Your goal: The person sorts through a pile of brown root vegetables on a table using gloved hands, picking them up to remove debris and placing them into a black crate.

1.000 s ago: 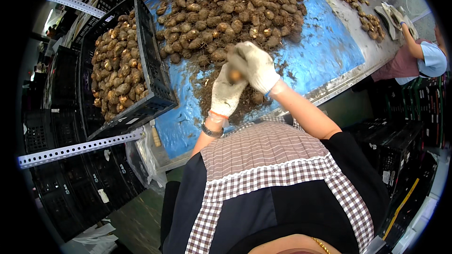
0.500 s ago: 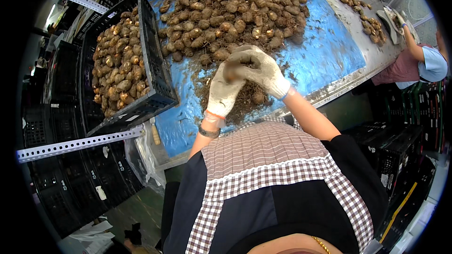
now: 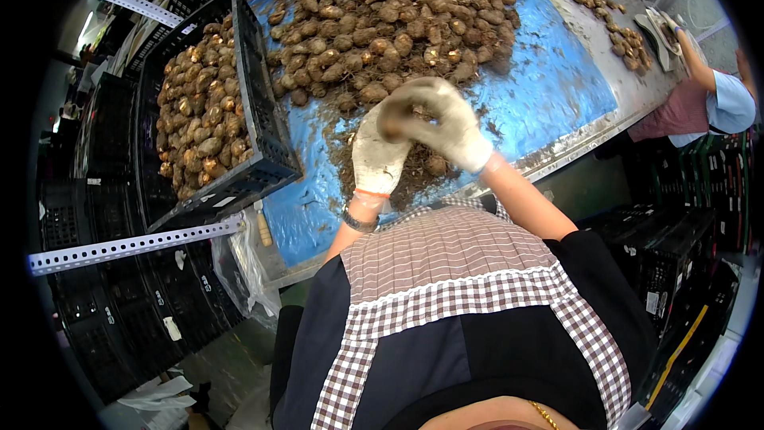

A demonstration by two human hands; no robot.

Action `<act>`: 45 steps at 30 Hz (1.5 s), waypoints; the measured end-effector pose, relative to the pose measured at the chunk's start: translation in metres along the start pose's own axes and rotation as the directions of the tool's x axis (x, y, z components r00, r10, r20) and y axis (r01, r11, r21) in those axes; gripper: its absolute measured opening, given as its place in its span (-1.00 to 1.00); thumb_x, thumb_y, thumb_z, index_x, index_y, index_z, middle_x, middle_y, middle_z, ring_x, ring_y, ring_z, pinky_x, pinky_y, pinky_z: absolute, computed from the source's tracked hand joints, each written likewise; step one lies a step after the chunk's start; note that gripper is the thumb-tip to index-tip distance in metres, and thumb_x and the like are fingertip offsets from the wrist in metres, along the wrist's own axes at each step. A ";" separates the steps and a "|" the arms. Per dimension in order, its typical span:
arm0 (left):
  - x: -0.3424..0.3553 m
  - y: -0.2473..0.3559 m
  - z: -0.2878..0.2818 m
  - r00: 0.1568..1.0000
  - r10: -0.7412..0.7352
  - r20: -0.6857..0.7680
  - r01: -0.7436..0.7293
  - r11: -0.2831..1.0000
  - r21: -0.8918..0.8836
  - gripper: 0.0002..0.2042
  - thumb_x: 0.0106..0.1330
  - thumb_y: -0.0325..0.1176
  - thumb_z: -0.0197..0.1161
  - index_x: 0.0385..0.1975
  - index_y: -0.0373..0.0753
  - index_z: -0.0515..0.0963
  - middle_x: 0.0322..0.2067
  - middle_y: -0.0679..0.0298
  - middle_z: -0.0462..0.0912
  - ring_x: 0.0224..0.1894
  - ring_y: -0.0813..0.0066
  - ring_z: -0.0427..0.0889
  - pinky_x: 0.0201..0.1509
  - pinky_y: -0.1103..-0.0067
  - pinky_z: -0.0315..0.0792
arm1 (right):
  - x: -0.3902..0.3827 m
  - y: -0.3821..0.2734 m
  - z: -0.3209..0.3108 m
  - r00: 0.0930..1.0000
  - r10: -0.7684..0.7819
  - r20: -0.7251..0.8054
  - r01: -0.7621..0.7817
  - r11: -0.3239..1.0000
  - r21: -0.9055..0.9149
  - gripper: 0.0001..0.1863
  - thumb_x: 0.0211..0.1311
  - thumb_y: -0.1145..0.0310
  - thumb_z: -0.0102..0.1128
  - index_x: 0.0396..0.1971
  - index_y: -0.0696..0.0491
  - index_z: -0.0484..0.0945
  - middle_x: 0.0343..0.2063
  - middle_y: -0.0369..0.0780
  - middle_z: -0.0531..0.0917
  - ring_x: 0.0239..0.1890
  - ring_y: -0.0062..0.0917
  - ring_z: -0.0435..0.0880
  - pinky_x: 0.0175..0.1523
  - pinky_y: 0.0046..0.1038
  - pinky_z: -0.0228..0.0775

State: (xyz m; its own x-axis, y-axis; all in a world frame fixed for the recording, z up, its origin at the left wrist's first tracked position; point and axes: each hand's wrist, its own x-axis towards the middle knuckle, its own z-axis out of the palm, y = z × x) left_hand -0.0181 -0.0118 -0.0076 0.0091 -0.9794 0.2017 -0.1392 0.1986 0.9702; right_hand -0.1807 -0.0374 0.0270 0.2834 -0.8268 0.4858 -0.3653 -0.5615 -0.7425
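Your gloved hands were together: the left hand (image 3: 377, 155) clasped a blurred brown tuber (image 3: 392, 130); the right hand (image 3: 450, 118) curled over it, grip indiscernible, nearer than the tuber heap (image 3: 390, 28), right of the black crate (image 3: 270, 119).

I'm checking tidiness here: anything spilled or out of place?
Loose soil and stringy root bits litter the blue sheet below the left hand and right hand, looking spilled. Crumpled clear plastic also hangs untidily by the table's near-left corner.
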 end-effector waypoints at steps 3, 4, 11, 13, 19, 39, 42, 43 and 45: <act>-0.001 -0.001 0.003 1.000 -0.016 0.017 0.013 0.988 0.155 -0.46 0.15 -0.50 0.43 0.19 -0.30 0.48 0.07 0.18 0.65 0.09 0.31 0.62 0.19 0.46 0.51 | -0.004 0.001 0.009 0.999 0.015 -0.052 -0.015 1.000 -0.002 -0.72 0.11 0.29 0.43 -0.19 0.05 0.70 -0.19 -0.16 0.68 -0.02 -0.31 0.61 0.12 -0.34 0.43; -0.002 -0.001 0.003 0.999 0.044 -0.001 -0.043 0.989 0.142 -0.47 0.15 -0.52 0.41 0.18 -0.30 0.49 0.06 0.18 0.64 0.06 0.37 0.62 0.14 0.50 0.53 | -0.002 0.005 0.011 0.996 0.070 -0.047 -0.073 0.996 -0.054 -0.74 0.11 0.29 0.43 -0.21 0.07 0.70 -0.23 -0.15 0.67 -0.06 -0.29 0.61 0.09 -0.33 0.44; -0.002 0.002 -0.001 0.996 0.013 -0.086 -0.026 0.989 -0.144 -0.42 0.12 -0.62 0.43 0.21 -0.34 0.46 0.07 0.17 0.58 0.05 0.45 0.61 0.15 0.54 0.55 | 0.001 0.033 -0.007 0.887 0.420 -0.193 -0.328 0.865 0.379 -0.78 0.30 0.33 0.31 -0.17 0.15 0.69 -0.27 -0.14 0.68 -0.25 -0.48 0.66 -0.12 -0.44 0.49; -0.001 0.005 0.000 0.995 0.010 -0.098 -0.030 0.979 -0.204 -0.43 0.13 -0.62 0.43 0.21 -0.36 0.46 0.08 0.17 0.58 0.06 0.45 0.61 0.15 0.55 0.55 | 0.001 0.027 -0.014 0.891 0.441 -0.111 -0.392 0.869 0.302 -0.76 0.30 0.35 0.32 -0.11 0.14 0.67 -0.22 -0.16 0.69 -0.20 -0.49 0.66 -0.08 -0.45 0.50; -0.006 0.006 0.010 0.998 -0.037 -0.054 0.007 0.886 -0.463 -0.43 0.14 -0.60 0.44 0.20 -0.37 0.45 0.11 0.15 0.58 0.09 0.43 0.61 0.15 0.55 0.58 | -0.003 -0.007 -0.009 0.985 0.133 -0.108 -0.126 0.990 0.065 -0.70 0.29 0.40 0.30 0.02 0.02 0.66 -0.02 -0.18 0.65 0.05 -0.53 0.60 0.10 -0.46 0.50; -0.016 -0.006 -0.027 0.873 -0.479 0.094 0.480 0.807 -0.344 -0.49 0.33 -0.27 0.34 0.22 -0.37 0.44 -0.02 0.03 0.65 -0.13 0.38 0.69 -0.09 0.53 0.64 | -0.073 0.083 0.008 0.777 0.405 0.482 -0.389 0.911 -0.138 -0.43 0.16 0.06 0.38 0.04 0.15 0.57 -0.17 0.01 0.69 -0.07 -0.19 0.69 0.07 -0.27 0.53; -0.034 -0.009 0.005 0.952 -0.304 0.023 0.305 0.952 -0.037 -0.38 0.21 -0.39 0.44 0.29 -0.33 0.40 0.14 0.07 0.58 -0.05 0.43 0.67 -0.03 0.60 0.61 | -0.061 0.094 0.000 0.624 0.657 0.424 -0.721 0.693 -0.013 -0.41 0.25 0.01 0.33 0.07 0.18 0.55 -0.11 -0.01 0.70 -0.04 -0.32 0.69 0.08 -0.33 0.50; -0.034 -0.009 0.009 0.938 -0.343 0.055 0.340 0.939 0.054 -0.31 0.17 -0.48 0.46 0.34 -0.31 0.35 0.22 0.10 0.51 0.02 0.44 0.62 0.03 0.62 0.57 | -0.057 0.093 0.003 0.676 0.628 0.386 -0.707 0.701 0.097 -0.45 0.36 0.00 0.25 0.07 0.19 0.57 -0.09 -0.05 0.71 -0.05 -0.44 0.66 0.06 -0.39 0.48; -0.032 -0.006 0.019 0.996 -0.081 0.036 0.080 0.996 0.037 -0.29 0.18 -0.52 0.45 0.37 -0.31 0.31 0.27 0.12 0.47 0.09 0.41 0.59 0.15 0.58 0.52 | -0.055 0.087 0.001 0.813 0.447 0.373 -0.577 0.703 0.416 -0.49 0.41 0.02 0.19 0.03 0.20 0.60 -0.12 -0.08 0.72 -0.09 -0.48 0.65 0.02 -0.43 0.47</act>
State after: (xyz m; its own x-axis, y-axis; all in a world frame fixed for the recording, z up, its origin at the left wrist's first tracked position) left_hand -0.0363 0.0179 -0.0223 -0.0150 -0.9930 0.1173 -0.1744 0.1181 0.9776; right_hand -0.2276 -0.0408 -0.0651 0.3983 -0.9108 -0.1087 -0.0518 0.0960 -0.9940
